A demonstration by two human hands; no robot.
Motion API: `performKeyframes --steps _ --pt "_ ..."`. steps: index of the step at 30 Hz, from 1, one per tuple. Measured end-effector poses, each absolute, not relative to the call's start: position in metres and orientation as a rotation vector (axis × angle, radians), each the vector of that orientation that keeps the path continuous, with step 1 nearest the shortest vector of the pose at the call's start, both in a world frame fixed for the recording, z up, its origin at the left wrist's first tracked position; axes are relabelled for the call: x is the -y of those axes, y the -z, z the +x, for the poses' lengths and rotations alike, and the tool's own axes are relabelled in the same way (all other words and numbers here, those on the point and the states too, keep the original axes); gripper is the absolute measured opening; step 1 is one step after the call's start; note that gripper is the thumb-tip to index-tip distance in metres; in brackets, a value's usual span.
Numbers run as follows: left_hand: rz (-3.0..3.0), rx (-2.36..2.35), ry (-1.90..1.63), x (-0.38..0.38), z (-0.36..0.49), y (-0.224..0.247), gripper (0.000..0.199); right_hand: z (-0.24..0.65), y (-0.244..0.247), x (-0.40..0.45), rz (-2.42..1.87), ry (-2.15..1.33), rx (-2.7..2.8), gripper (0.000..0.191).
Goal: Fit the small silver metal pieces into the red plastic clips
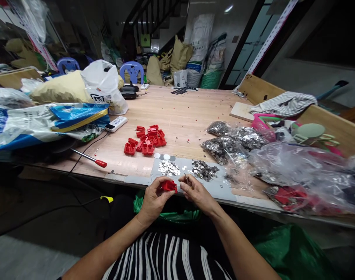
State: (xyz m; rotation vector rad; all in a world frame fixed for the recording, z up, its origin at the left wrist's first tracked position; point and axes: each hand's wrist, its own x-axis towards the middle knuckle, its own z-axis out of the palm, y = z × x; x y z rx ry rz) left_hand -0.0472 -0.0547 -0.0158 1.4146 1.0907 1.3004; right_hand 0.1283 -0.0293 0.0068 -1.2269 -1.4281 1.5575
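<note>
head view: left hand (152,199) grips a red plastic part (169,186) at the near edge of a wooden tabletop (166,107); right hand (196,193) just beside it, fingertips pinched on a thin piece (186,177), too small to identify. beyond, a grey sheet (221,189) bears pale bits (168,168) and, to their right, darker metal bits (205,170); farther off, leftward, more red parts (148,148) lie loosely heaped.

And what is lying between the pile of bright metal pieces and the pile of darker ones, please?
In the head view, a few loose pieces lie on the grey sheet between the bright pile and the darker pile.
</note>
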Motion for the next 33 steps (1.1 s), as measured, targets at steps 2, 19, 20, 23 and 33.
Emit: performKeyframes --steps 2,19,20,23,33 --pt "1.412 -1.081 -1.286 0.054 -0.047 0.018 0.029 0.135 -0.004 0.029 -1.292 -1.459 1.530 0.035" --pt "1.932 -1.149 -1.061 0.021 -0.071 0.030 0.042 0.123 -0.001 0.030 -1.409 -0.769 2.128 0.018" --pt "1.926 -1.152 -1.055 0.020 -0.072 0.031 0.042 0.123 -0.001 0.029 -1.408 -0.763 2.141 0.018" --pt "1.914 -1.143 -1.059 0.019 -0.073 0.032 0.041 0.123 0.002 0.028 -1.414 -0.743 2.181 0.019" --pt "1.922 -1.129 -1.029 0.016 -0.074 0.033 0.037 0.112 0.003 0.035 -1.517 -0.556 2.288 0.018"
